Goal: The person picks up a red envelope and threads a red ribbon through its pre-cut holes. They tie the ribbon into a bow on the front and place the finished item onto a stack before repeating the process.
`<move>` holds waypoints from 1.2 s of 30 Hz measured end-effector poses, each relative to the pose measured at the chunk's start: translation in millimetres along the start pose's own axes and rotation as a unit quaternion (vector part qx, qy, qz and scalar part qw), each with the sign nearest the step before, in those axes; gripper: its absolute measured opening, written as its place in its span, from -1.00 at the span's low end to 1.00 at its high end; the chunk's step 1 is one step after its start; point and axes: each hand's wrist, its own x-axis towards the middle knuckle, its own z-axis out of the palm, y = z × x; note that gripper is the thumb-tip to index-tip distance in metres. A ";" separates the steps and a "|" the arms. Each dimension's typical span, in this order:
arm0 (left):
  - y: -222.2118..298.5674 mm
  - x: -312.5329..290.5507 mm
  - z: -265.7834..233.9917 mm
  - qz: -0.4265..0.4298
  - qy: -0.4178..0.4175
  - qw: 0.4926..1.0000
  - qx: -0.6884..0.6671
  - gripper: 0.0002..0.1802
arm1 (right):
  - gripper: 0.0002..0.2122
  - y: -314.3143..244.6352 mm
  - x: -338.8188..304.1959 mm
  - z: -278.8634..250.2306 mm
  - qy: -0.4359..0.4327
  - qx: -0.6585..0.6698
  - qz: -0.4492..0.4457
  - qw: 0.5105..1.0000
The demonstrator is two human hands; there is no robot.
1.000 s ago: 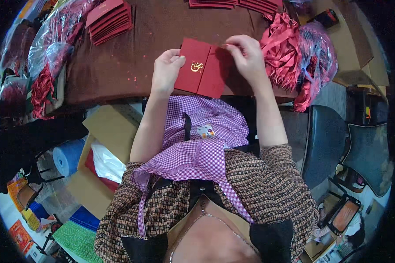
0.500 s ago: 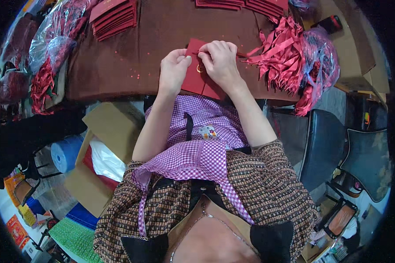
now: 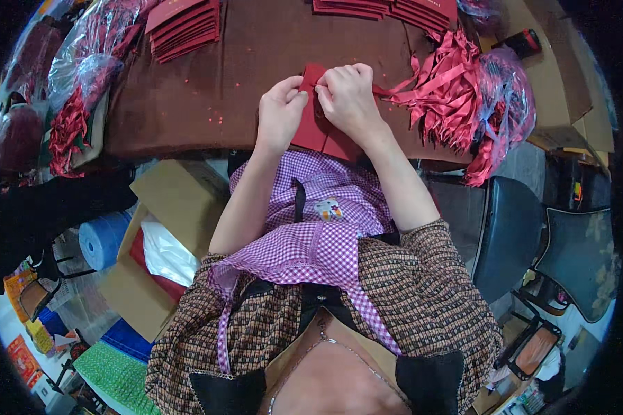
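Observation:
A red folded card (image 3: 316,135) stands at the table's front edge, between my two hands. Its upper end curves up under my fingers. My left hand (image 3: 280,114) is closed in a pinch on the card's left edge near the top. Beside it my right hand (image 3: 347,98) is bent, thumb and fingertips pinched together over the card's upper part; whatever is between those fingertips is hidden. From behind my right hand a red ribbon (image 3: 387,90) runs to a heap of red satin ribbons (image 3: 450,97) on the right.
Stacks of red cards lie at the far left (image 3: 183,28) and far right (image 3: 422,12) of the brown-covered table (image 3: 159,117). Clear plastic (image 3: 509,97) wraps part of the ribbon heap. An open cardboard box (image 3: 180,200) sits below left; a dark chair (image 3: 509,232) is at right.
My left hand has shifted slightly right, closer to my right hand. The card's top now bends upward, and its gold ring-shaped mark has gone out of sight.

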 end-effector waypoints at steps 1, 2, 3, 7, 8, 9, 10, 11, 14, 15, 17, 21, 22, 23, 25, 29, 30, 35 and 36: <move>-1.3 0.0 -0.2 0.015 0.014 1.000 0.012 -0.69 | -0.92 -0.9 0.6 -0.2 -0.011 0.003 0.006 1.000; -2.3 -0.3 -0.7 0.015 0.014 1.000 0.013 -0.69 | -0.92 -0.3 1.0 0.0 -0.011 0.004 0.006 1.000; -3.1 -0.7 -1.3 0.028 0.017 0.999 0.032 -0.68 | -0.92 1.1 1.9 0.5 -0.023 0.030 0.028 0.999; -0.9 -1.4 1.5 0.047 0.022 0.994 0.093 -0.65 | -0.89 3.5 8.3 -5.1 -0.073 0.080 0.094 0.990; -1.4 -1.6 1.8 0.047 0.021 0.994 0.093 -0.65 | -0.89 5.1 8.6 -4.3 -0.073 0.080 0.094 0.990; -2.3 -1.7 2.3 0.057 0.019 0.994 0.094 -0.66 | -0.89 7.3 8.6 -3.5 -0.077 0.095 0.101 0.987; -2.5 -1.9 1.7 0.068 0.017 0.993 0.096 -0.67 | -0.89 8.1 9.0 -2.7 -0.080 0.111 0.107 0.985; -2.3 -2.1 0.8 0.068 0.019 0.993 0.096 -0.67 | -0.89 7.5 9.2 -3.0 -0.080 0.112 0.106 0.985; 0.7 -3.8 2.2 0.080 -0.002 0.984 0.160 -0.64 | -0.93 5.1 7.4 -4.1 -0.052 0.045 0.030 0.997; 1.8 -5.9 5.8 0.078 0.001 0.984 0.162 -0.65 | -0.94 4.6 5.7 -2.6 -0.033 0.017 -0.004 0.999; 7.3 -8.7 8.2 0.061 -0.003 0.988 0.145 -0.65 | -0.93 2.3 3.9 -3.8 -0.029 -0.022 -0.030 0.999; 15.4 -8.9 1.8 0.069 -0.034 0.990 0.117 -0.66 | -0.94 3.5 2.3 -10.5 -0.014 0.018 -0.015 1.000; 17.2 -6.7 -4.6 0.070 -0.034 0.990 0.116 -0.66 | -0.94 4.6 2.1 -12.4 -0.014 0.018 -0.016 1.000; 18.8 -2.4 -11.1 0.043 -0.070 0.990 0.116 -0.66 | -0.94 5.6 1.8 -14.1 -0.018 0.035 -0.011 0.999; 16.9 3.1 -11.7 0.020 -0.093 0.989 0.112 -0.69 | -0.94 5.9 1.2 -15.2 -0.021 0.052 -0.005 0.998; 14.6 0.0 0.1 0.108 -0.035 0.973 0.201 -0.73 | -0.94 7.4 -2.3 -13.8 -0.015 0.064 -0.001 0.998; 13.5 1.2 0.8 0.108 -0.036 0.973 0.200 -0.73 | -0.94 8.0 -2.8 -13.9 -0.013 0.068 0.001 0.998; 4.0 4.3 -5.8 0.180 -0.012 0.940 0.288 -0.81 | -0.90 12.5 13.2 -26.9 -0.045 0.114 0.015 0.992; 4.0 3.9 -6.7 0.186 -0.015 0.939 0.288 -0.82 | -0.87 17.5 19.0 -28.4 -0.046 0.163 0.049 0.984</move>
